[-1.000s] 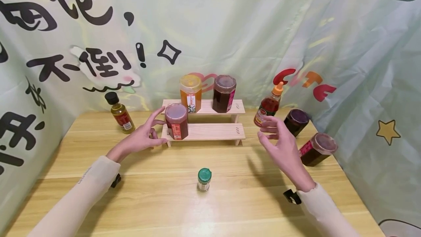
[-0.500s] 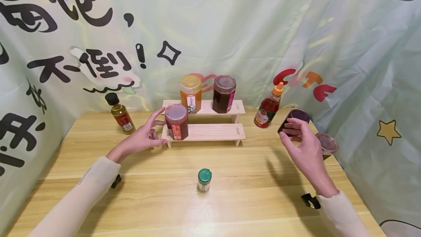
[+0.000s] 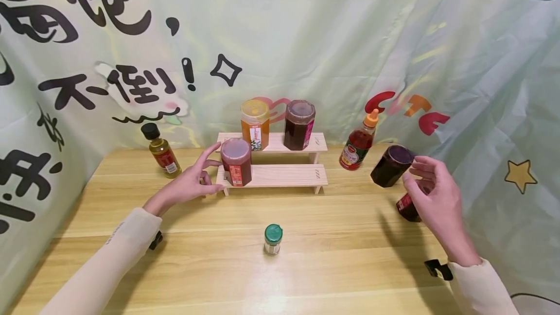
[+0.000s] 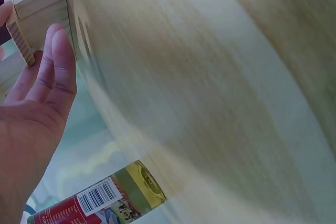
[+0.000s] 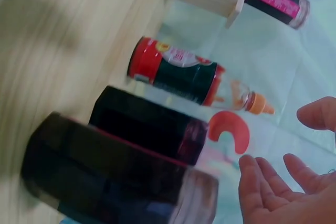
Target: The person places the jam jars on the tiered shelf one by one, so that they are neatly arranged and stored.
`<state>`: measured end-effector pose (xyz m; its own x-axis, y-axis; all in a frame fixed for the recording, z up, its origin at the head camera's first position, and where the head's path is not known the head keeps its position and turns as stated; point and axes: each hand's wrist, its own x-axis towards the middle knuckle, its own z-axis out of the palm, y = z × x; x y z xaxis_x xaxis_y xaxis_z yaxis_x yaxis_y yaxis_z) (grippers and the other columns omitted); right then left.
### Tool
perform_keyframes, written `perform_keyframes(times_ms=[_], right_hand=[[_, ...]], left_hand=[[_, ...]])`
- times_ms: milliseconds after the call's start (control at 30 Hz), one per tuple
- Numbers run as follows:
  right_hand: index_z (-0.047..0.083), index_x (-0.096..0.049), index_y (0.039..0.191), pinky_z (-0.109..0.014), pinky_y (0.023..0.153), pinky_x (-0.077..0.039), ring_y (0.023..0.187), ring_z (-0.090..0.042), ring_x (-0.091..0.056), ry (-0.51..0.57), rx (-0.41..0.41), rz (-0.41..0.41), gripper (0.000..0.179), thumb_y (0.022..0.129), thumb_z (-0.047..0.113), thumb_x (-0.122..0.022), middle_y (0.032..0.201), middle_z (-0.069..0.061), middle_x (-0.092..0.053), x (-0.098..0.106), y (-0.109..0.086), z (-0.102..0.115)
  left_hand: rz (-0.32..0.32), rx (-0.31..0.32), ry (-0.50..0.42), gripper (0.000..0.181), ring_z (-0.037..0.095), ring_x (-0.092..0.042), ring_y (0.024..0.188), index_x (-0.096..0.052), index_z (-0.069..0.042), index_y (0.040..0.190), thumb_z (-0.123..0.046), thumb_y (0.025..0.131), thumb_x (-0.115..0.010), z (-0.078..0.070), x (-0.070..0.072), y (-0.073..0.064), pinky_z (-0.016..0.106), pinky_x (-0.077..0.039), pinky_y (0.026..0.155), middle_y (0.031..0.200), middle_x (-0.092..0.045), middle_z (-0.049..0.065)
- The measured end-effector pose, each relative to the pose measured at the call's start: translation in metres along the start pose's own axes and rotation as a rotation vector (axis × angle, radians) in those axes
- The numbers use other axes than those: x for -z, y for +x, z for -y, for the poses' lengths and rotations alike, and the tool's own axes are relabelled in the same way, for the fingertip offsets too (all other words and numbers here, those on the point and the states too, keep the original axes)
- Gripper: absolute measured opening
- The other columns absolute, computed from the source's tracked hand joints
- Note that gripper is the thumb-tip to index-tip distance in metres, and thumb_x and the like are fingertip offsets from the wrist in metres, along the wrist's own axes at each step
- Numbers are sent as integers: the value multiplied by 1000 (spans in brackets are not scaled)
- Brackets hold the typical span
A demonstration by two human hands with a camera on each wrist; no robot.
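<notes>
A translucent faceted jar with red-brown contents (image 3: 236, 162) is seated upright on the lower tier of a smooth, pale wooden rack (image 3: 286, 174). A dark faceted jar with a pinkish-red label (image 3: 408, 209) is supported on the wood-grained worktop (image 3: 210, 266), partly hidden by the right hand (image 3: 439, 203). The left hand (image 3: 190, 181) is positioned beside the red-brown jar, grip wide; contact cannot be confirmed. The right hand's fingers are bent slightly, thumb apart, grip wide.

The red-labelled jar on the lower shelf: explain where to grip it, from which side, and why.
Grip the jar across opposite side faces, below the lid, probably coming from the front. Its body is faceted and stands upright with the front unobstructed, while the upper shelf rises behind it and the left hand is at its left.
</notes>
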<state>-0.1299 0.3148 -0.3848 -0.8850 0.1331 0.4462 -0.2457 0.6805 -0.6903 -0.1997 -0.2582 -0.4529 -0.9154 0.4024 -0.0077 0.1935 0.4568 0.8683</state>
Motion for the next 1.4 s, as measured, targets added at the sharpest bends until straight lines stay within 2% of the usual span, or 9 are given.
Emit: perform_keyframes(times_ms=[133, 267, 400, 567, 700, 867, 1067, 1300, 1400], right_hand=[[4, -57, 150, -8, 92, -41, 111, 4, -55, -57, -35, -3, 52, 105, 21, -74, 135, -12, -65, 9, -1, -7], [6, -55, 155, -16, 96, -36, 123, -21, -57, -125, -66, 4, 58, 104, 26, -75, 147, -18, -60, 16, -4, -15], [5, -48, 161, -31, 106, -35, 133, -43, -48, -150, -98, 31, 67, 104, 29, -74, 156, -23, -51, 20, -6, -23], [5, -39, 166, -35, 90, -35, 128, -46, -45, -181, -148, 70, 81, 101, 34, -78, 155, -29, -45, 23, -8, -32], [5, -35, 168, -40, 85, -35, 127, -49, -44, -195, -180, 84, 88, 99, 37, -80, 155, -33, -40, 25, -9, -39], [3, -32, 168, -37, 85, -35, 130, -50, -42, -197, -190, 109, 91, 98, 33, -82, 154, -35, -38, 27, -11, -47], [2, -28, 167, -38, 99, -36, 131, -51, -43, -159, -193, 109, 97, 93, 23, -86, 151, -37, -40, 26, -16, -57], [-1, -18, 169, -70, 100, -37, 131, -58, -45, -141, -280, 162, 100, 98, 24, -83, 151, -42, -39, 26, -21, -66], [1, -14, 170, -74, 98, -38, 131, -60, -44, -134, -311, 178, 101, 99, 26, -82, 151, -43, -38, 26, -24, -69]], left_hand=[[-5, -3, 11, 121, 32, -68, 83, -7, -54, 172, -19, 93, -91, 0, 0, 0, 42, -62, 66, 161, -48, 26], [-2, -8, 9, 121, 32, -69, 83, -7, -52, 173, -19, 93, -91, 0, 0, 0, 44, -62, 66, 162, -47, 26], [-3, -1, 3, 121, 32, -69, 83, -7, -53, 173, -18, 93, -91, 1, -1, 0, 45, -63, 65, 162, -47, 27], [-7, 1, 10, 121, 31, -68, 82, -6, -50, 173, -18, 93, -91, 1, -1, 0, 44, -62, 64, 161, -47, 27], [-9, 13, 16, 120, 32, -68, 83, -7, -53, 172, -21, 93, -91, 0, -1, 0, 44, -61, 64, 162, -48, 25], [-10, 19, 18, 120, 32, -68, 83, -7, -55, 172, -22, 93, -91, -2, -1, 0, 44, -61, 65, 162, -48, 24], [-7, 17, 17, 119, 32, -69, 83, -7, -55, 172, -22, 94, -91, -2, -1, 0, 44, -61, 65, 162, -47, 25], [-8, 16, 16, 119, 32, -69, 82, -7, -55, 172, -22, 94, -91, -2, -1, 0, 44, -61, 64, 162, -47, 25], [-7, 17, 13, 120, 32, -69, 82, -7, -55, 172, -21, 94, -91, -1, -1, 0, 43, -61, 63, 162, -47, 25]])
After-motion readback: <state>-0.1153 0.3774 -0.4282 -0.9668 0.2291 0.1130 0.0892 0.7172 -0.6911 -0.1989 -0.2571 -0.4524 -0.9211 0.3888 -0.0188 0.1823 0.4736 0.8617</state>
